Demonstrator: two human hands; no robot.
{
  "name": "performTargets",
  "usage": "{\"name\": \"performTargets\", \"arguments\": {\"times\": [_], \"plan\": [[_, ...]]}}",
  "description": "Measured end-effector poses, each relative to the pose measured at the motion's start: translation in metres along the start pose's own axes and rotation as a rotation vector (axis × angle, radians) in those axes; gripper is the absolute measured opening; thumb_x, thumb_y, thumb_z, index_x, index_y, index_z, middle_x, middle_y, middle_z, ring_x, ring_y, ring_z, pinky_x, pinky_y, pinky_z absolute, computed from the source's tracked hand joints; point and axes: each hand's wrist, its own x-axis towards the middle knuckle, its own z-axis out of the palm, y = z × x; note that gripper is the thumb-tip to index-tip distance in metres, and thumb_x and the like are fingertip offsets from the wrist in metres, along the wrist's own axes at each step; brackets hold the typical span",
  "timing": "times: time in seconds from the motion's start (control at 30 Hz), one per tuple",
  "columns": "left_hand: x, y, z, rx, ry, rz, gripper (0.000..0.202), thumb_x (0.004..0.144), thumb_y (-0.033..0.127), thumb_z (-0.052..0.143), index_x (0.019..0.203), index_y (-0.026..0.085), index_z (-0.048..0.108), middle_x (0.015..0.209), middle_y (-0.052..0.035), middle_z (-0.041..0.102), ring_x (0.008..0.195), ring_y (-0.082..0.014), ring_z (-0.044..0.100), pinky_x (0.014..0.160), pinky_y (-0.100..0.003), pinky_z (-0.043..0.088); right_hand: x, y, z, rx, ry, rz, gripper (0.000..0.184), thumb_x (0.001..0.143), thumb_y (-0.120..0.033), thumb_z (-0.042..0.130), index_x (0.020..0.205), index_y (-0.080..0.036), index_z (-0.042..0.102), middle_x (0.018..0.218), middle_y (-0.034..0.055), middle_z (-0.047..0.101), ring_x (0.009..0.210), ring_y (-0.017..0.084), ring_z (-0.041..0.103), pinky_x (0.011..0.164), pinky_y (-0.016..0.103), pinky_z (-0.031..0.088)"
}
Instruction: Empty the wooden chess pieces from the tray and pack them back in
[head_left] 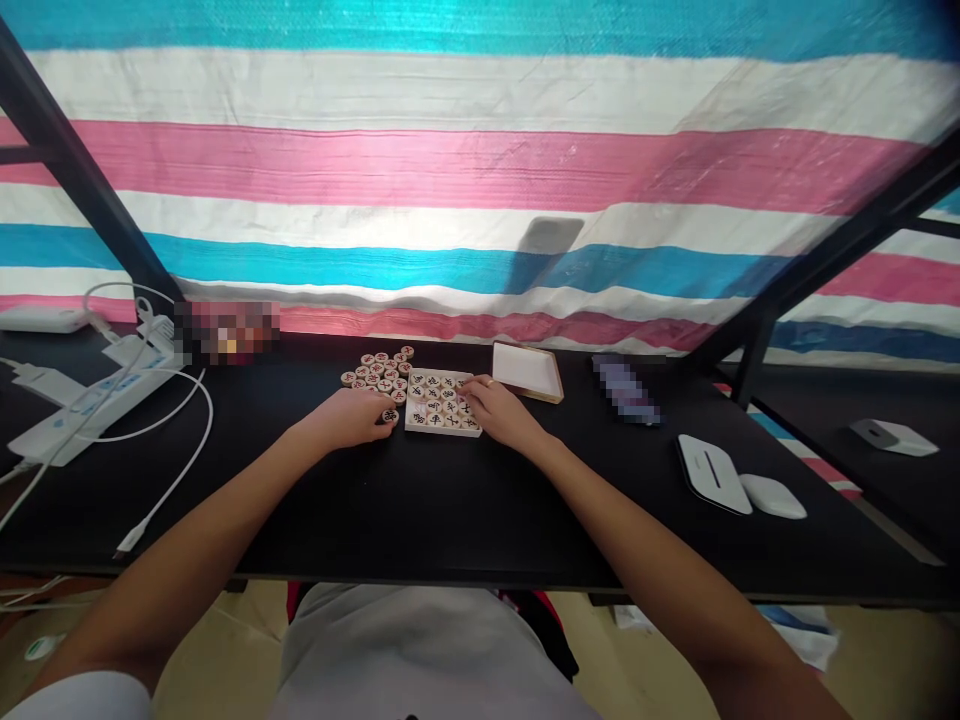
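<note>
My left hand [351, 417] is over the table, its thumb and fingers closed round a Chinese chess piece [389, 416] with a dark character. Just right of it lies a shallow white box [442, 431] holding rows of round pieces [433, 394] with black characters. My right hand [501, 412] is at the box's right side, fingers curled over the edge and the rightmost pieces, which they partly hide. Beyond my left hand, loose pieces with red characters [372, 372] lie in a cluster, some covered by the hand.
Behind my right hand rests an open box lid [527, 371]. A blurred phone [627, 389], a white flat device [713, 474] and a white rounded case [772, 496] are on the right. A power strip [97, 400] and white cables [172, 490] occupy the left. Striped sheeting [420, 165] hangs behind.
</note>
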Motion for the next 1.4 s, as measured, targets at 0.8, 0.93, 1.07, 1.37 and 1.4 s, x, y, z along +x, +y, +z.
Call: {"name": "performTargets", "arguments": {"times": [0.8, 0.93, 1.07, 1.37, 1.4], "plan": [[0.004, 0.003, 0.013, 0.062, 0.096, -0.017, 0.03, 0.092, 0.03, 0.038, 0.106, 0.02, 0.063, 0.098, -0.0088, 0.07, 0.093, -0.0231, 0.064, 0.072, -0.029, 0.044, 0.0, 0.002, 0.0, -0.015, 0.014, -0.04, 0.029, 0.091, -0.014, 0.039, 0.103, -0.018, 0.065, 0.112, 0.0104, 0.059, 0.099, 0.021, 0.058, 0.092, 0.035, 0.045], [0.003, 0.005, 0.013, 0.082, 0.113, -0.007, 0.028, 0.092, 0.027, 0.038, 0.101, 0.02, 0.063, 0.094, -0.0083, 0.07, 0.09, -0.0225, 0.064, 0.071, -0.029, 0.043, 0.001, 0.002, 0.0, -0.023, 0.009, -0.032, 0.029, 0.091, -0.014, 0.04, 0.103, -0.018, 0.066, 0.112, 0.0104, 0.06, 0.099, 0.021, 0.059, 0.093, 0.035, 0.045], [0.002, 0.006, 0.012, 0.097, 0.129, 0.003, 0.026, 0.092, 0.027, 0.037, 0.095, 0.02, 0.062, 0.09, -0.0073, 0.069, 0.086, -0.0212, 0.064, 0.068, -0.028, 0.042, 0.001, 0.002, 0.0, -0.032, 0.002, -0.03, 0.029, 0.092, -0.015, 0.039, 0.104, -0.018, 0.065, 0.112, 0.0105, 0.059, 0.099, 0.02, 0.058, 0.093, 0.034, 0.044], [0.0, 0.011, 0.006, 0.082, 0.178, 0.033, 0.029, 0.093, 0.03, 0.035, 0.088, 0.018, 0.062, 0.086, -0.0064, 0.07, 0.08, -0.0203, 0.065, 0.066, -0.026, 0.042, 0.001, 0.0, -0.001, -0.018, -0.006, -0.032, 0.029, 0.092, -0.015, 0.039, 0.104, -0.016, 0.065, 0.114, 0.0116, 0.059, 0.101, 0.021, 0.058, 0.094, 0.036, 0.044], [0.0, 0.012, 0.006, 0.061, 0.184, 0.04, 0.029, 0.093, 0.03, 0.036, 0.089, 0.019, 0.062, 0.086, -0.006, 0.07, 0.081, -0.02, 0.065, 0.066, -0.026, 0.042, 0.001, 0.0, -0.001, -0.016, -0.005, -0.03, 0.029, 0.092, -0.015, 0.039, 0.105, -0.016, 0.065, 0.114, 0.0117, 0.059, 0.101, 0.021, 0.058, 0.094, 0.036, 0.044]]}}
